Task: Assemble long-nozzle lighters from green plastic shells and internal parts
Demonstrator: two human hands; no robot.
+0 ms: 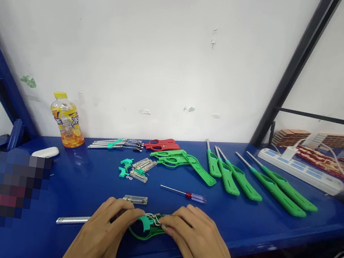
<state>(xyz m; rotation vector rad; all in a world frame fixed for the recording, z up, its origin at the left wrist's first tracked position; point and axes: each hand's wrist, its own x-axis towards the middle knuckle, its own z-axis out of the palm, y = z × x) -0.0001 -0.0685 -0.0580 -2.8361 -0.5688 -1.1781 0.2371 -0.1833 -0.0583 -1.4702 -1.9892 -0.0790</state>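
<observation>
An opened green lighter casing [139, 235] lies at the front of the blue table, between my hands. In it are a teal trigger [145, 223] and white and dark wires [156, 219]. A silver lighter tube [72, 220] sticks out to the left, past my left hand. My left hand [102, 226] is closed over the casing's left end, fingertips beside the trigger. My right hand [199, 241] grips the right end, its thumb and fingers pinched by the wires; its fingers hide the rest of the casing. Just behind my left hand lies a clear fuel tank [135, 199].
Behind lie a screwdriver [186, 194], teal triggers [125, 167], clear tanks [143, 165], silver tubes [107, 143], a red casing [159, 144] and green casing halves [174, 158]. Several assembled green lighters [271, 191] lie right, near a power strip [301, 171]. A bottle [68, 122] stands left.
</observation>
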